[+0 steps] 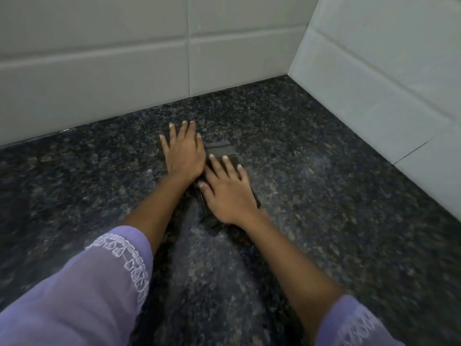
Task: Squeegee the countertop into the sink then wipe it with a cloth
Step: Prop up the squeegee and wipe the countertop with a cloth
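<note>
We see a dark speckled granite countertop (324,196) filling the lower view, closed off by a pale tiled back wall (124,58) beyond the hands and a tiled side wall (386,83) to their right, the two meeting in a corner ahead and to the right. Both forearms reach forward from lilac sleeves (87,283) with white embroidered trim. The left hand (184,153) lies flat, fingers straight and spread, palm down on the dark cloth (222,152), fingertips toward the back wall. The right hand (229,191) lies just beside and slightly nearer us, fingers straight and also pressing flat on the cloth; neither hand curls round anything. The cloth sits under and between both palms, a folded corner showing ahead of the right fingers; its long axis appears to run from near us toward the back wall, though motion blur hides its outline. Bare counter extends left, right and toward us from the hands.
</note>
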